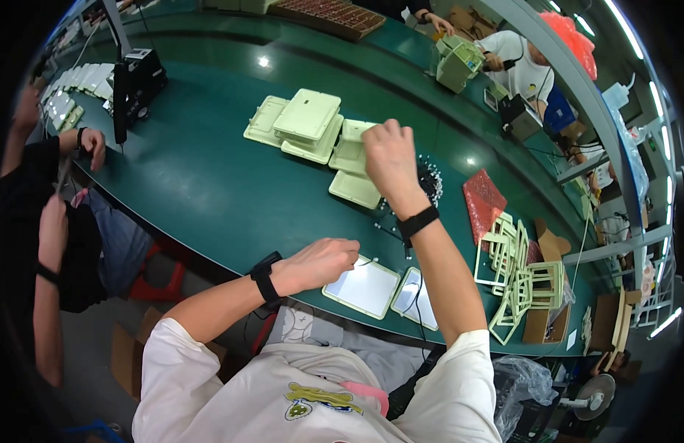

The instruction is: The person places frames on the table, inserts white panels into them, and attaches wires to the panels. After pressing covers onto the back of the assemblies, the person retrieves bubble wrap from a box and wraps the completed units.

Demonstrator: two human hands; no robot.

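My right hand (392, 153) is raised over the pale green plastic housings, its fingers curled closed. Whatever it holds, if anything, is hidden. Below it lie a pale green open housing (347, 151) and a flat green cover (354, 190). My left hand (323, 264) is closed in a pinch above the near edge of the table, and what is between its fingertips is too small to make out. Right beside it lies a green-framed panel with a whitish face (364, 289). A second framed panel (416, 297) rests to its right. A bunch of black cables with white ends (431, 181) sits past my right wrist.
Stacked green housings (309, 116) stand farther back. At right are a heap of green frames (515, 273), red bubble wrap (484, 201) and a cardboard box (546, 325). A black device on a post (139, 81) stands at left, near a co-worker's hands (92, 148).
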